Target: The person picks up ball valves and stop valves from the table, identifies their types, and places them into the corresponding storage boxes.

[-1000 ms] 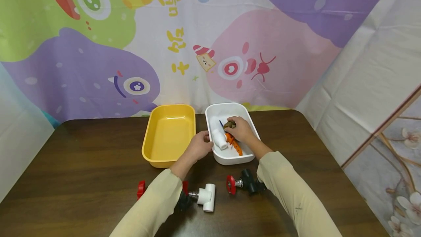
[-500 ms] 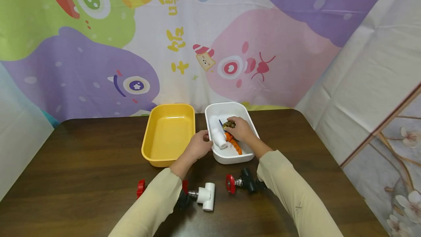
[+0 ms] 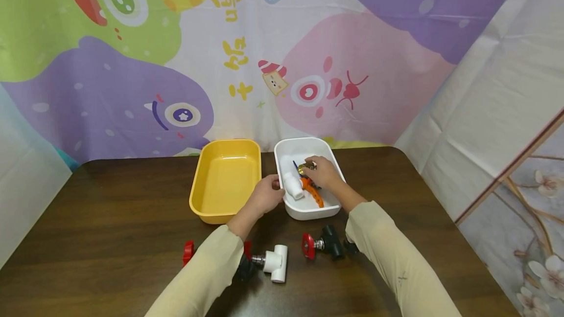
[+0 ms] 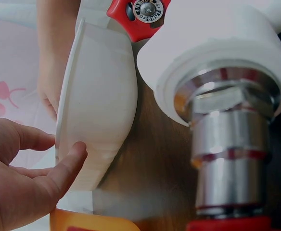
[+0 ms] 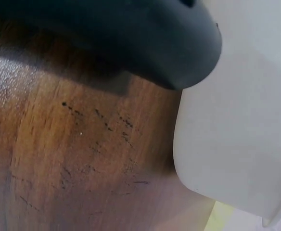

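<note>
Brass fitting (image 3: 306, 166) sits inside a white plastic tub (image 3: 331, 156) near the far edge of a dark wooden table (image 3: 110, 209), pinched by the curled fingers of the right hand (image 3: 325, 172). The left hand (image 3: 266, 194) grips the tub's left rim, thumb outside the wall and fingers curled over it, as the left wrist view shows.

Beside the fitting in the tub lie a white pipe piece (image 3: 293, 185), an orange handle (image 3: 312, 191) and a thin blue item, too small to identify. A yellow tub (image 3: 225, 180) stands just left of the white one, nearly touching. Toward the table's near edge, a black valve with a red handwheel (image 3: 325, 244) lies just below the white tub, partly covered by the right sleeve. A white tee valve with a metal neck (image 3: 273, 262) lies to its left, partly hidden under the left sleeve, with a red handwheel (image 3: 189, 253) showing on the sleeve's other side.

The fitting looks small, rounded and shiny gold-brown; most of it is covered by fingers.

Behind the table hangs a bright cartoon-monster backdrop (image 3: 176, 62); a pale creased sheet (image 3: 498, 111) covers the right side.
</note>
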`<state>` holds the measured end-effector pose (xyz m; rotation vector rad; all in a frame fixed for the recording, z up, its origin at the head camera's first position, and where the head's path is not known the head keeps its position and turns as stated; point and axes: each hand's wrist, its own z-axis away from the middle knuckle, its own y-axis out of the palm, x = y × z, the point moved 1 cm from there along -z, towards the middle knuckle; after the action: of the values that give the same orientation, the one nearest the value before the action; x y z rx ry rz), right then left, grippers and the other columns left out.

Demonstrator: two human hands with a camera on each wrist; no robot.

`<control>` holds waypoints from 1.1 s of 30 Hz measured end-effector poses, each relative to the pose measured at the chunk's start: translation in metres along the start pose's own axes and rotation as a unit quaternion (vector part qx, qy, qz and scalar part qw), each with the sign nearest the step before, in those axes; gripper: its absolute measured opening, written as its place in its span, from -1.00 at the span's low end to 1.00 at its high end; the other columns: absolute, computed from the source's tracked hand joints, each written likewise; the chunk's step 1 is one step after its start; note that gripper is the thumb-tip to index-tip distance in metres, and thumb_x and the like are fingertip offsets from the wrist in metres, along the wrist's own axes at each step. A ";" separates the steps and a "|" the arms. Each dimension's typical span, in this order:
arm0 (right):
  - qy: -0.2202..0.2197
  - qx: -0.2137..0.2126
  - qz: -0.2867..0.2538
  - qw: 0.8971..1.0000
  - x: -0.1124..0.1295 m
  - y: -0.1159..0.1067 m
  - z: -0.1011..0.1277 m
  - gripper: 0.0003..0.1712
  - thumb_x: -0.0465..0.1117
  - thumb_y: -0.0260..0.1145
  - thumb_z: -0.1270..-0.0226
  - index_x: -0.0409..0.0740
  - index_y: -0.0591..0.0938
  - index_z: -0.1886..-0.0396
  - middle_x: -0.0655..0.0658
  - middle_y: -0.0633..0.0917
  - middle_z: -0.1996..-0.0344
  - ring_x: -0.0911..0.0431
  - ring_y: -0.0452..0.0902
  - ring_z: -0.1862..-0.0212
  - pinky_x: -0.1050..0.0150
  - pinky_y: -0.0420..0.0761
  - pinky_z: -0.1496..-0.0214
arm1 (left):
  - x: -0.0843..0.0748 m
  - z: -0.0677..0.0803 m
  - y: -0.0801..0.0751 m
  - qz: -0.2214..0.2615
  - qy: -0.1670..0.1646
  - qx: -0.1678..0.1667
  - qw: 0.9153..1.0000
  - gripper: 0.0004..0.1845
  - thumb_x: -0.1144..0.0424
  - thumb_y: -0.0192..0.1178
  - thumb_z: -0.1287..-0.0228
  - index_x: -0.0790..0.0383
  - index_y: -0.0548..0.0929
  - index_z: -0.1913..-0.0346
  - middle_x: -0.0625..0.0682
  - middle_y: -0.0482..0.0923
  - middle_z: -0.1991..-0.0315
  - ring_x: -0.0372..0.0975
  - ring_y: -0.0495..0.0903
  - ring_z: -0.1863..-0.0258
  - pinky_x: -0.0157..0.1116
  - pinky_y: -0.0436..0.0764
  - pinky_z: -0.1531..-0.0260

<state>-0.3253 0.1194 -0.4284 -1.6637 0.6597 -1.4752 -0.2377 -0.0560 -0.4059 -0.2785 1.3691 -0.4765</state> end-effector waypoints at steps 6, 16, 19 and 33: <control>0.006 0.001 0.003 1.000 0.002 -0.003 0.002 -0.52 -0.01 0.15 -0.32 -0.15 0.54 -0.15 -0.23 0.58 -0.08 -0.07 0.48 -0.07 0.05 0.45 -0.18 | 0.001 -0.001 0.001 0.003 0.002 -0.002 1.000 -0.49 0.34 0.09 -0.28 0.41 0.33 -0.27 0.23 0.51 0.00 -0.11 0.59 0.25 -0.28 0.64 0.22; -0.003 -0.015 -0.002 1.000 0.001 -0.006 0.002 -0.59 -0.05 0.09 -0.36 -0.18 0.60 -0.06 -0.22 0.62 0.00 -0.05 0.48 -0.05 0.07 0.47 -0.15 | 0.000 -0.001 0.001 0.005 0.002 -0.002 1.000 -0.50 0.35 0.08 -0.28 0.42 0.33 -0.27 0.24 0.51 0.00 -0.10 0.58 0.21 -0.27 0.65 0.19; -0.008 -0.018 -0.004 1.000 0.002 -0.009 0.003 -0.60 -0.06 0.10 -0.36 -0.19 0.60 -0.04 -0.23 0.61 -0.01 -0.08 0.46 -0.09 0.04 0.46 -0.17 | 0.001 -0.001 0.001 0.008 0.001 -0.003 1.000 -0.50 0.35 0.08 -0.28 0.42 0.33 -0.27 0.24 0.51 -0.01 -0.09 0.58 0.19 -0.25 0.65 0.16; -0.020 -0.029 0.001 0.999 0.006 -0.021 0.006 -0.62 -0.06 0.16 -0.33 -0.20 0.61 0.00 -0.20 0.64 0.00 -0.09 0.49 -0.07 0.04 0.48 -0.15 | 0.000 0.001 0.001 0.014 0.009 -0.006 1.000 -0.49 0.37 0.09 -0.26 0.44 0.33 -0.26 0.24 0.52 0.03 -0.11 0.58 0.24 -0.27 0.65 0.21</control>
<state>-0.3209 0.1275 -0.4076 -1.7317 0.6867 -1.4295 -0.2363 -0.0551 -0.4059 -0.2655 1.3915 -0.4483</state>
